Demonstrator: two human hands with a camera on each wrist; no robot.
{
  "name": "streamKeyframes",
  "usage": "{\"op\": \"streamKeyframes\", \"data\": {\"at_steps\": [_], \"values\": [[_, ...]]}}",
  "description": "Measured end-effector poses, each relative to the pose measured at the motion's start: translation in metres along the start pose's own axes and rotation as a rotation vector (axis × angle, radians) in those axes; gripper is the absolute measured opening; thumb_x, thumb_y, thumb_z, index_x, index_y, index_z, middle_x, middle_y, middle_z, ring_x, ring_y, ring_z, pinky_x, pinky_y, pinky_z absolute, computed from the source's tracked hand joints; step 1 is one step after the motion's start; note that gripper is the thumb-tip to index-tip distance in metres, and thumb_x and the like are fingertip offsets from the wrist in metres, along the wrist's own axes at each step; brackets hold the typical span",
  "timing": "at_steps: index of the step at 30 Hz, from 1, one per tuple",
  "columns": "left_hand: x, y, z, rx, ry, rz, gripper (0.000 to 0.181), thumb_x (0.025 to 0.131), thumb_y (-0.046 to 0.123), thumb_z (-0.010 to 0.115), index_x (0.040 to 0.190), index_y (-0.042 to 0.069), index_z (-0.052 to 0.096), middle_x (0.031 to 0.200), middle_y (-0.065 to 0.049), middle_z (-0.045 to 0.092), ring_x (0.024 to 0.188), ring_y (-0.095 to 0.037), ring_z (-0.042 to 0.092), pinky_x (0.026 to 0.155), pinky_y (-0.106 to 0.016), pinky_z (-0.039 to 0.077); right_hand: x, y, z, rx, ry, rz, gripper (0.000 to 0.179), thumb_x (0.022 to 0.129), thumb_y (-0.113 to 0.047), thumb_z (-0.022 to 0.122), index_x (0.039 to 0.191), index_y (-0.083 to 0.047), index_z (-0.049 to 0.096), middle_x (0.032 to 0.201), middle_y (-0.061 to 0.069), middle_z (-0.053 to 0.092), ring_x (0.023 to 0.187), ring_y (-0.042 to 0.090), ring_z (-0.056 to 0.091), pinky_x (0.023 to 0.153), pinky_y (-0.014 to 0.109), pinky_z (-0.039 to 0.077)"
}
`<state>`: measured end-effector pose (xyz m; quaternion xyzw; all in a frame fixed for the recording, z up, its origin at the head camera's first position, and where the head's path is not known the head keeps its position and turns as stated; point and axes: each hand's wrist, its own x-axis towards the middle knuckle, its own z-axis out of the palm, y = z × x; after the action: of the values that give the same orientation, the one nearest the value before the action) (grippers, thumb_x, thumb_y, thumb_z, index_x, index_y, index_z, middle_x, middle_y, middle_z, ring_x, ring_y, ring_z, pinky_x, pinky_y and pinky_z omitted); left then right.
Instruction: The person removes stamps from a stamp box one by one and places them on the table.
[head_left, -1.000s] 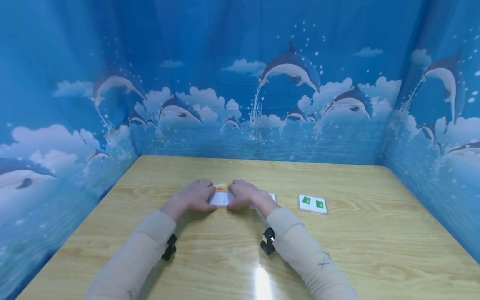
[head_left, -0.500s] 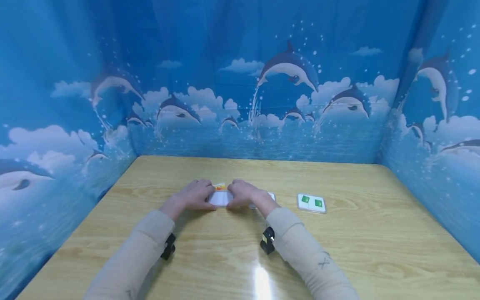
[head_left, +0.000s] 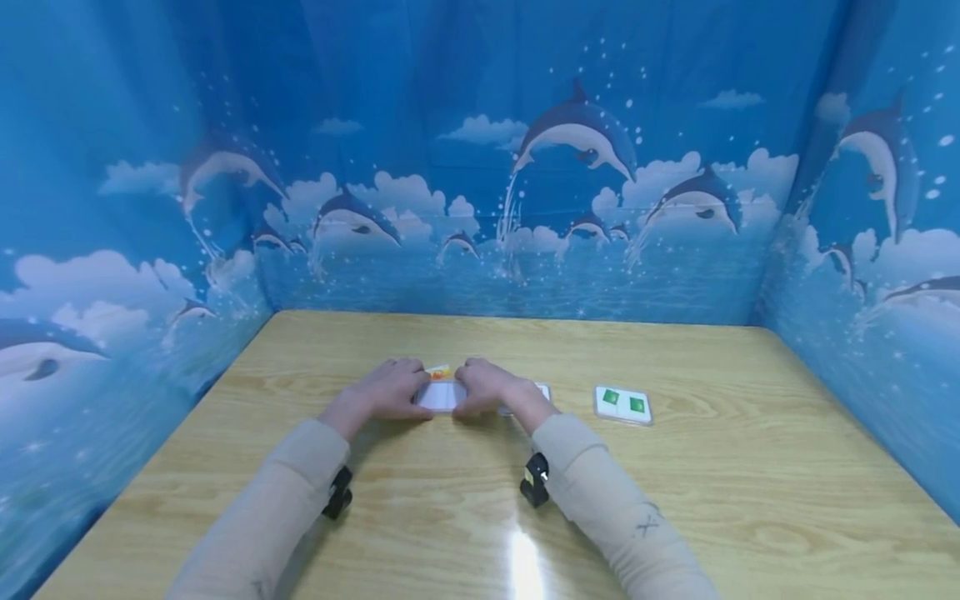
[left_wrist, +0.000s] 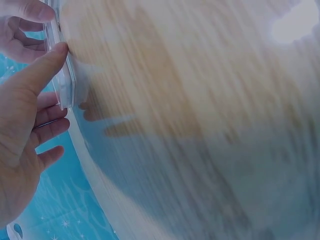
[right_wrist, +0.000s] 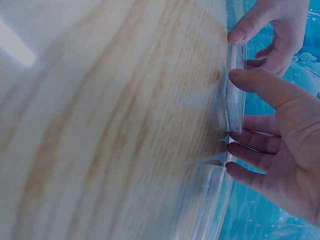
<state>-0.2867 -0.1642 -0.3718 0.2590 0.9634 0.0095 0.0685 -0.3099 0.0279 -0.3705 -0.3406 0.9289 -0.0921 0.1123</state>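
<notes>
A flat clear plastic case (head_left: 441,397) with a white inside lies on the table between the two hands. My left hand (head_left: 392,392) grips its left end, thumb on the near side and fingers behind. At the other end my right hand (head_left: 483,388) pinches it the same way. In the left wrist view the case (left_wrist: 66,85) shows edge-on, with a thumb pressing its near edge. The right wrist view also shows the case (right_wrist: 235,100) held between thumb and fingers. Just behind it is a small orange and yellow printed piece (head_left: 438,372), partly hidden.
Another clear case (head_left: 545,392) lies beside the right hand, mostly covered by the wrist. Farther right is a clear case with two green squares (head_left: 624,405). Everything lies on a wood-grain table (head_left: 720,483), with a blue dolphin-print curtain (head_left: 480,275) around its back and sides.
</notes>
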Motion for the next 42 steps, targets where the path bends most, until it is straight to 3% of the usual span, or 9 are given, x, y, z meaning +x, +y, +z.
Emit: {"op": "streamKeyframes", "data": {"at_steps": [21, 34, 42], "values": [[0.001, 0.000, 0.003, 0.019, -0.020, 0.007, 0.051, 0.082, 0.051, 0.063, 0.112, 0.010, 0.061, 0.109, -0.004, 0.053, 0.092, -0.016, 0.049, 0.083, -0.035, 0.041, 0.000, -0.001, 0.003, 0.027, -0.013, 0.006, 0.048, 0.076, -0.031, 0.072, 0.114, -0.005, 0.059, 0.098, 0.001, 0.052, 0.082, 0.012, 0.049, 0.069, 0.023, 0.044], [-0.001, -0.003, 0.003, -0.051, -0.002, -0.005, 0.051, 0.079, 0.046, 0.068, 0.113, 0.009, 0.061, 0.107, -0.003, 0.054, 0.088, -0.016, 0.049, 0.078, -0.033, 0.042, -0.002, -0.002, 0.003, 0.048, -0.008, 0.006, 0.053, 0.076, -0.032, 0.073, 0.119, -0.006, 0.057, 0.100, 0.001, 0.053, 0.082, 0.012, 0.050, 0.069, 0.023, 0.044], [-0.003, -0.001, -0.006, -0.078, 0.000, -0.019, 0.055, 0.076, 0.041, 0.071, 0.116, 0.005, 0.060, 0.109, -0.007, 0.055, 0.092, -0.020, 0.051, 0.080, -0.037, 0.043, -0.002, -0.005, -0.002, 0.012, -0.010, 0.009, 0.055, 0.077, -0.037, 0.071, 0.119, -0.005, 0.057, 0.101, 0.002, 0.053, 0.082, 0.013, 0.050, 0.069, 0.025, 0.045]]}}
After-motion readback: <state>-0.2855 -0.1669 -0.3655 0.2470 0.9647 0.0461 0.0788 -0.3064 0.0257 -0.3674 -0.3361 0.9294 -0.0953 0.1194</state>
